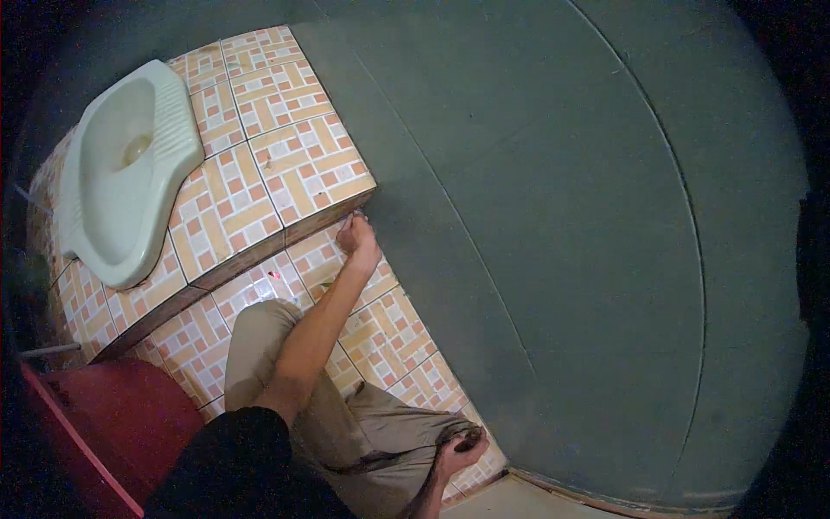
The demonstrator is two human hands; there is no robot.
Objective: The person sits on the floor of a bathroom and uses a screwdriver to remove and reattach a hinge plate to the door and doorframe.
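While the right hand (460, 451) is resting curled on the tan trouser knee (406, 428), the left hand (358, 240) is pinching something tiny against the raised orange patterned tile step (298, 173).

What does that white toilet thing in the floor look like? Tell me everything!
The squat toilet is a pale, glossy pan, ceramic by its look, long and rounded like a teardrop. Ribbed foot rests run along its sides, and a yellowish stain sits at the drain hole. It is sunk level into the raised platform of orange-and-cream patterned tiles, at the picture's left. Neither hand touches it.
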